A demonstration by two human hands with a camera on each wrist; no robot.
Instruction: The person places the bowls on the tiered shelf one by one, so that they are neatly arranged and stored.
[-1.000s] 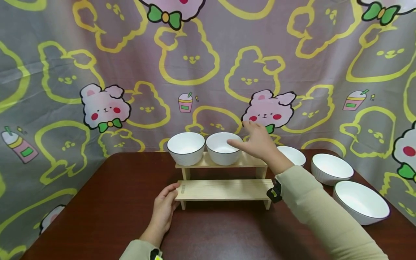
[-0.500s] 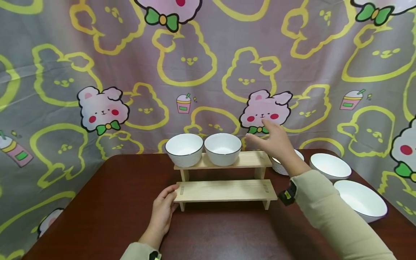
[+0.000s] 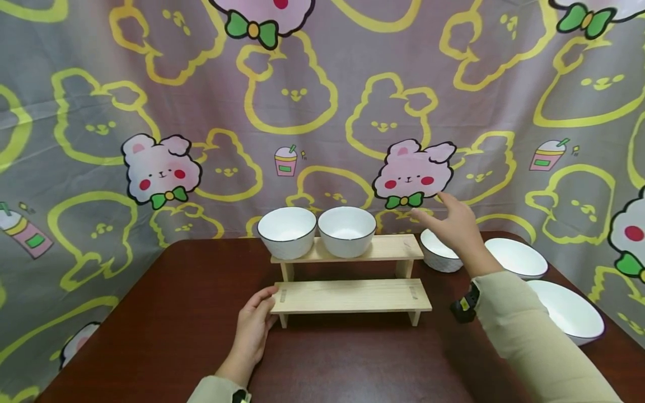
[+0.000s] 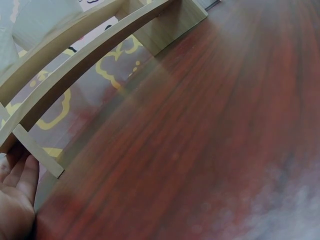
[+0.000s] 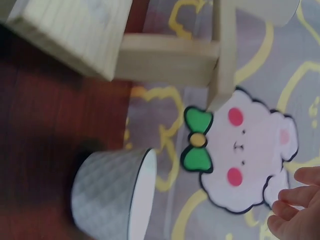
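Observation:
A two-tier wooden rack (image 3: 347,295) stands on the table in the head view. On its upper tier sit two white, dark-rimmed bowls, a left bowl (image 3: 286,246) and a right bowl (image 3: 346,246). My left hand (image 3: 252,327) grips the left end of the lower tier; the left wrist view shows its fingers (image 4: 27,182) by the rack's leg. Nothing is in my right hand (image 3: 457,228), which hovers with spread fingers above a small white bowl (image 3: 439,258) right of the rack. In the right wrist view that bowl shows a quilted-looking outer wall (image 5: 102,195).
Two more white bowls, a farther bowl (image 3: 516,257) and a larger nearer bowl (image 3: 569,313), stand along the right side of the dark wooden table (image 3: 166,313). My right forearm partly covers both. A cartoon-printed curtain (image 3: 322,101) hangs behind the table.
My right hand has moved right, away from the right bowl on the upper tier, to above the small bowl beside the rack. My left hand stays on the rack.

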